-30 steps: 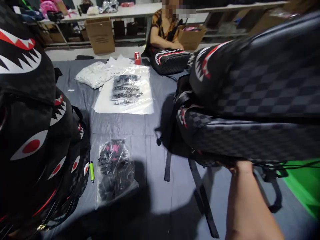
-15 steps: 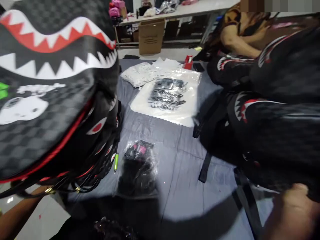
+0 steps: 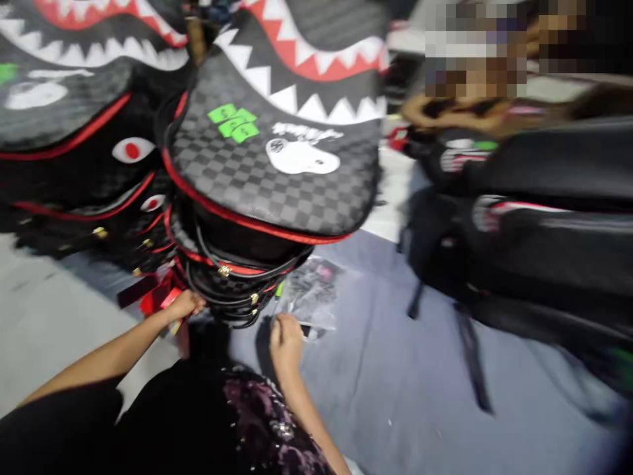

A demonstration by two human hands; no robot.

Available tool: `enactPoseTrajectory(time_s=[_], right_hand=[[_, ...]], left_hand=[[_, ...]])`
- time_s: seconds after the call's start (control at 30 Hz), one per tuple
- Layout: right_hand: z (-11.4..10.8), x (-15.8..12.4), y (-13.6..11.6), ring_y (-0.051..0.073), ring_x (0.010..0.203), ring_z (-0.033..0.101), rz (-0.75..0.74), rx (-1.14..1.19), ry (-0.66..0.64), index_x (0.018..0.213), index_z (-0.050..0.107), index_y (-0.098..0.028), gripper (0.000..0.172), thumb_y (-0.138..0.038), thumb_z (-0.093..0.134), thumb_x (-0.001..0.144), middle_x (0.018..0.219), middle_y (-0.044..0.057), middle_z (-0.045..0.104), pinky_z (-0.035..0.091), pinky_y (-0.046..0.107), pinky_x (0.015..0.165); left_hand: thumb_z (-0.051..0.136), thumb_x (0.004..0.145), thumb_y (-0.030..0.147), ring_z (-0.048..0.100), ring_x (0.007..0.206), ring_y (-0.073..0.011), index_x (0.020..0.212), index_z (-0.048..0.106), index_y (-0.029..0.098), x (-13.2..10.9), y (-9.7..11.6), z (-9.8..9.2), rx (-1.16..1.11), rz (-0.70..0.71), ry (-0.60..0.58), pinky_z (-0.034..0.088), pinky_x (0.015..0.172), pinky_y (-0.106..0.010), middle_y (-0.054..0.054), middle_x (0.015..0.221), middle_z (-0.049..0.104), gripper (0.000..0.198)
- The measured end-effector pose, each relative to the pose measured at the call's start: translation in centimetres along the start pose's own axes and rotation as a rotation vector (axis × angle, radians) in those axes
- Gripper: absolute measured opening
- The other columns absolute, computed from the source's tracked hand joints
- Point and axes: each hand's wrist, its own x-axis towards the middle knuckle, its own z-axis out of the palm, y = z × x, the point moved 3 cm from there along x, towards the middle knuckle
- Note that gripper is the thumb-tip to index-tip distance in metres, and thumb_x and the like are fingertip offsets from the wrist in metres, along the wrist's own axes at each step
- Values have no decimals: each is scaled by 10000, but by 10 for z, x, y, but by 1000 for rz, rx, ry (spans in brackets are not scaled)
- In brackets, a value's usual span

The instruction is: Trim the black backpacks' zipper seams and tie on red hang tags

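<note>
A checkered black backpack (image 3: 277, 178) with a red-and-white shark mouth and green stickers fills the centre, resting on a stack of similar bags. My left hand (image 3: 185, 305) has its fingers curled at the stack's lower left edge, beside red tags (image 3: 158, 300). My right hand (image 3: 285, 340) is closed just below the stack. It touches the near edge of a clear plastic bag (image 3: 316, 297) of dark items on the grey sheet; what it pinches is hidden.
More shark backpacks (image 3: 84, 152) are piled at the left, and others (image 3: 544, 224) lie blurred at the right with straps hanging. Another person sits at the back right. A grey sheet (image 3: 395, 382) covers the floor, and my dark sequinned clothing (image 3: 247, 422) is at the bottom.
The view swung left and down. My right hand left the backpack on the right and came in by the plastic bag. My left hand now reaches the stack's lower edge.
</note>
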Motion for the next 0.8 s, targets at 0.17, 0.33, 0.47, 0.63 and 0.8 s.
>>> enactPoseTrajectory(time_s=[0.17, 0.33, 0.47, 0.63, 0.8], right_hand=[[68, 1, -58, 286, 1116, 589, 51, -306, -5, 1231, 567, -188, 377, -214, 422, 884, 1207, 147, 643, 447, 445, 937], [138, -11, -61, 217, 804, 658, 298, -341, 10, 1118, 614, -187, 364, -165, 310, 919, 932, 87, 724, 473, 307, 703], [172, -17, -74, 239, 903, 643, 355, -419, -12, 989, 678, -191, 310, -200, 372, 937, 955, 114, 727, 438, 328, 773], [180, -11, -100, 294, 958, 603, 328, -520, -59, 902, 714, -192, 182, -258, 545, 890, 963, 143, 714, 357, 420, 858], [182, -13, -103, 277, 1029, 553, 310, -526, -101, 997, 720, -216, 218, -266, 524, 916, 1024, 118, 708, 310, 402, 884]], left_hand=[[688, 692, 389, 608, 538, -161, 680, 661, 134, 38, -4, -10, 90, 119, -202, 460, 580, -269, -21, 591, 663, 257], [673, 730, 336, 607, 546, -145, 722, 683, 127, 59, -17, -17, 127, 136, -297, 469, 596, -258, -41, 642, 692, 209], [650, 850, 318, 611, 574, -113, 839, 676, 116, 66, -20, -21, 169, 140, -351, 504, 631, -259, -22, 705, 693, 204], [594, 936, 354, 615, 640, -103, 898, 642, 115, 66, -15, -22, 230, 157, -405, 538, 673, -281, 4, 756, 655, 247], [581, 944, 368, 640, 762, -126, 993, 634, 120, 64, -19, -21, 228, 129, -414, 559, 714, -306, -30, 901, 665, 259]])
